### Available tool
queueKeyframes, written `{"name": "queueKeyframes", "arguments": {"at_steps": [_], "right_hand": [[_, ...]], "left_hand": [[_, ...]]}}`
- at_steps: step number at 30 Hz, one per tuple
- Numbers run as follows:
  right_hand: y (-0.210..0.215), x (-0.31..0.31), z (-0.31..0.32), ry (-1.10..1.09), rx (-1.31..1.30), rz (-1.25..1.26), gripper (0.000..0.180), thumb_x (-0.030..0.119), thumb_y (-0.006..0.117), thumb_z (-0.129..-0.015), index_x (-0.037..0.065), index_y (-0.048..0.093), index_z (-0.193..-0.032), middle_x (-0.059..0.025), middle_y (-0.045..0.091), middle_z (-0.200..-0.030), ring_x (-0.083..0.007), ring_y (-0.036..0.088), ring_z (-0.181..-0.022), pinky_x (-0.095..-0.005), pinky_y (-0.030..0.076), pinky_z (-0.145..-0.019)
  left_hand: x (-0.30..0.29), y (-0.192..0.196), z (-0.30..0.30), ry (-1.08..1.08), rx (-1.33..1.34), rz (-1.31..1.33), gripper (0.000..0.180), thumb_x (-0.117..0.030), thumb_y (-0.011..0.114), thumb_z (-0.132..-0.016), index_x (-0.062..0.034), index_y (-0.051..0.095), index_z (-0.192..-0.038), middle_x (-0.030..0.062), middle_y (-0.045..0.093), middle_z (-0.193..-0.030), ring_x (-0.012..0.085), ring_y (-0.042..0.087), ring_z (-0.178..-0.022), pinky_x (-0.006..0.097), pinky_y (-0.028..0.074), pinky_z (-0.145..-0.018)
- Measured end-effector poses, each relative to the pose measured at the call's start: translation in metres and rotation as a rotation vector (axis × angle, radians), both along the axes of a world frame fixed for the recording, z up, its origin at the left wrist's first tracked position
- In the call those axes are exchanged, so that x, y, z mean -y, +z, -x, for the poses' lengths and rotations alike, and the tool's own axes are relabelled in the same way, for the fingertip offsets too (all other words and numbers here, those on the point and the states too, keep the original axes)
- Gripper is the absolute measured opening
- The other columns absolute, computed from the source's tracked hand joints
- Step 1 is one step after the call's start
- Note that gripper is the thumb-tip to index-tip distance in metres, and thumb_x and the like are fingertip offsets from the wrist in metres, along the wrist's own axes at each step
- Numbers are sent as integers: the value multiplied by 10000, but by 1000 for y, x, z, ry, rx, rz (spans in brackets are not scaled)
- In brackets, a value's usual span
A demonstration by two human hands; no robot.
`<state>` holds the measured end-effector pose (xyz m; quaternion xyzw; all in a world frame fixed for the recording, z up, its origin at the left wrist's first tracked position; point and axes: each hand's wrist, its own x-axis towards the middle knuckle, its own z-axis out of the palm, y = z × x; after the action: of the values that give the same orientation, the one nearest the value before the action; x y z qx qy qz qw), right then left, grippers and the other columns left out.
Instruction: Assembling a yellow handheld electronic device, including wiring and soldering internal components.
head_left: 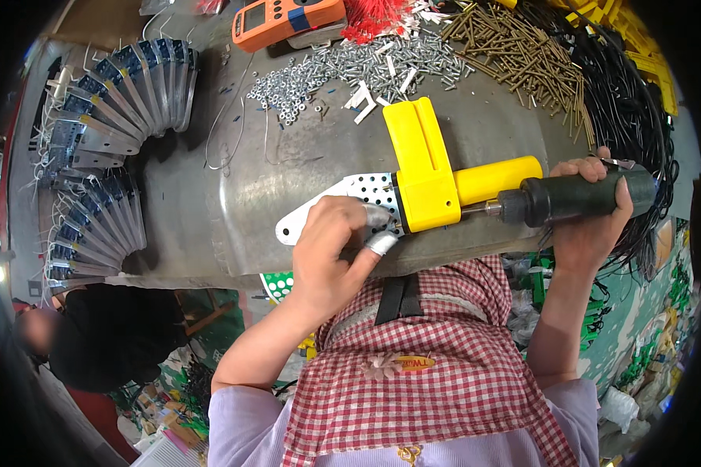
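My right hand [586,208] grips a dark cylindrical power screwdriver [576,196] whose bit points left into a yellow plastic part [428,167]. That part lies on a white perforated metal plate [343,196] near the front edge of the grey metal table [210,187]. My left hand [333,253], with silver tape on two fingertips, pinches the plate and the yellow part's near corner, holding them in place.
Curved rows of finished metal brackets [109,109] lie at the left. At the back are piles of silver screws and nuts [350,66], brass screws [522,54], an orange meter [284,19] and black cables [631,109]. Another person [78,342] sits low at the left.
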<state>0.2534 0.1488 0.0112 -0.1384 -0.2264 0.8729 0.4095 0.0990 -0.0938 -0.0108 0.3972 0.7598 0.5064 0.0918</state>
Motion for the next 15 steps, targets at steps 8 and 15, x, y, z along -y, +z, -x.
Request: {"name": "queueKeyframes", "arguments": {"at_steps": [8,15], "right_hand": [[-2,-3,-2,-2,13,11,371,236,534,-844,78,420,-1160,-13,452,-873,-149,476,-854,-359,375,-903],[1,5,7,32,-112,-1,346,246,538,-820,99,432,-1115,3,442,-854,-135,477,-840,-344,382,-894]], "left_hand": [[-7,6,5,-65,-263,91,282,31,715,-571,-19,532,-780,99,558,-803,281,535,-778,365,433,-682],[-9,1,7,-30,-327,8,270,67,682,-545,-21,532,-752,101,549,-757,282,541,-728,342,439,-649]]}}
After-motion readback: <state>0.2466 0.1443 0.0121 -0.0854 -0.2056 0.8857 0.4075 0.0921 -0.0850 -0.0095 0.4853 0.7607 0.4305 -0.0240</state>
